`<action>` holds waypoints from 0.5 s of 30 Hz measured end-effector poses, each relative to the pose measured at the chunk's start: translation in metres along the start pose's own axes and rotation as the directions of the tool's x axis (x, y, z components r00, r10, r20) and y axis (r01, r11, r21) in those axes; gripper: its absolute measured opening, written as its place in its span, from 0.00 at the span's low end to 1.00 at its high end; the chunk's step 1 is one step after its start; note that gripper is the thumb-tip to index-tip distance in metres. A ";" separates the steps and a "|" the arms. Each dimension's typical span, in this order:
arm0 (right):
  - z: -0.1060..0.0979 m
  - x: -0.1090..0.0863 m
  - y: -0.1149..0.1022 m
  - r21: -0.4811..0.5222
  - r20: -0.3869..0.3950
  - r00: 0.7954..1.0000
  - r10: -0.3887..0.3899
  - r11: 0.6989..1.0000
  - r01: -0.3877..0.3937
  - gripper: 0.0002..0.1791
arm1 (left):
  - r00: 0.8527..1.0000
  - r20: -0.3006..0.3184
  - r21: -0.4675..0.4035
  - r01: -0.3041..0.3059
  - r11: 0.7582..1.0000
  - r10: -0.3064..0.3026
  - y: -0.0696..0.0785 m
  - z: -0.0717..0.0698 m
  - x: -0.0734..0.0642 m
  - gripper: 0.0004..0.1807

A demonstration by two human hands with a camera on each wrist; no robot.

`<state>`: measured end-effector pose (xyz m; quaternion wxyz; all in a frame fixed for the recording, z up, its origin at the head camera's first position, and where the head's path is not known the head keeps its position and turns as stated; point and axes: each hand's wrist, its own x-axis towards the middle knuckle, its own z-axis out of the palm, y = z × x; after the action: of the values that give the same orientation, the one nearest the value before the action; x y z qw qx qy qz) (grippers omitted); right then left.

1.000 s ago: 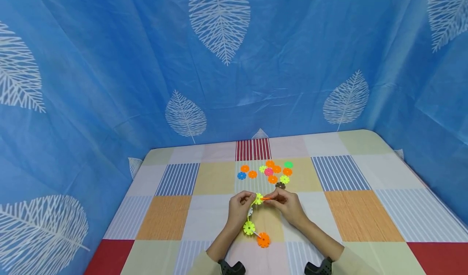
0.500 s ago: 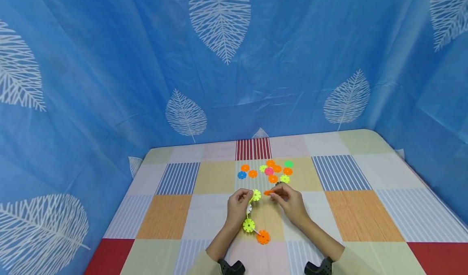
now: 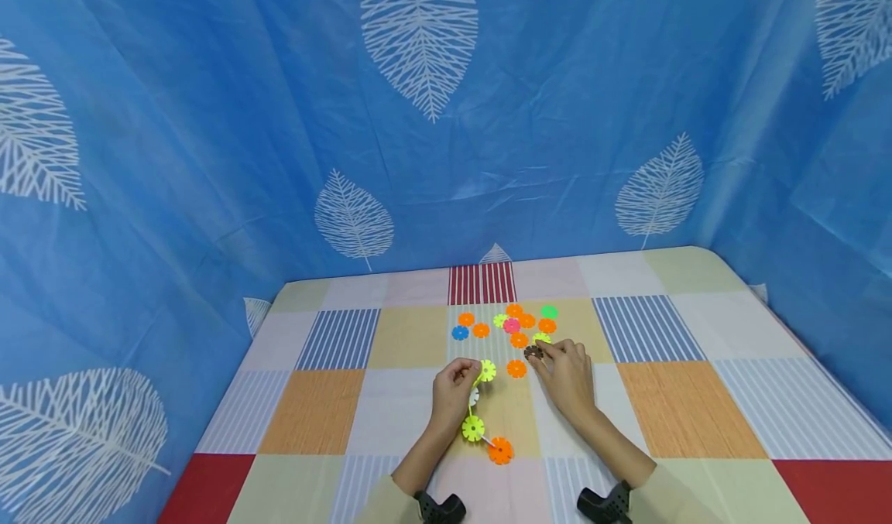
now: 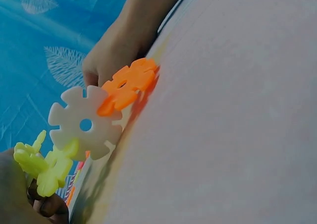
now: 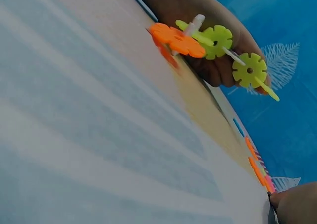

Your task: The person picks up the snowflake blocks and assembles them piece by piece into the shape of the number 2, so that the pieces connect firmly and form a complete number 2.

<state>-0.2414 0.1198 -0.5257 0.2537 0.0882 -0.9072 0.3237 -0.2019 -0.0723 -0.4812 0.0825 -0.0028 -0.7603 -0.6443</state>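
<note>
My left hand pinches the upper part of a chain of slotted plastic snowflake discs. A yellow disc is at its top, followed by a white disc, another yellow disc and an orange disc at the lower end. Some linking discs show edge-on. My right hand has thumb and index finger at a dark brown snowflake disc, pinching its edge. Between the hands a loose orange disc lies flat on the cloth.
Beyond the hands lie several loose discs, among them a blue disc, a pink disc and a green disc. A patchwork cloth covers the table. Blue leaf-patterned curtain hangs behind and at both sides.
The right hand drew the orange disc away from the chain, laid it on the cloth and moved right and away to the brown disc. The left hand kept its hold, shifting slightly.
</note>
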 end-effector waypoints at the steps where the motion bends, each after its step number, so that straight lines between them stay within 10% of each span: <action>1: -0.001 0.000 0.001 -0.029 0.001 1.000 0.003 1.000 -0.003 0.18 | 1.000 0.001 0.003 0.001 1.000 -0.001 0.000 0.000 0.000 0.08; 9: -0.001 0.002 0.008 -0.049 0.032 0.999 -0.043 0.998 0.044 0.16 | 1.000 0.016 0.019 0.014 1.000 -0.015 -0.034 0.004 0.012 0.08; 15: -0.003 0.003 0.010 0.156 0.068 0.998 0.000 0.988 -0.011 0.16 | 1.000 0.020 0.028 -0.016 0.999 0.015 -0.038 0.004 0.012 0.10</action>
<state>-0.2463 0.1296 -0.5275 0.2142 0.1162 -0.8873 0.3915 -0.2184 -0.0756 -0.5180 0.0799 -0.0140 -0.7701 -0.6328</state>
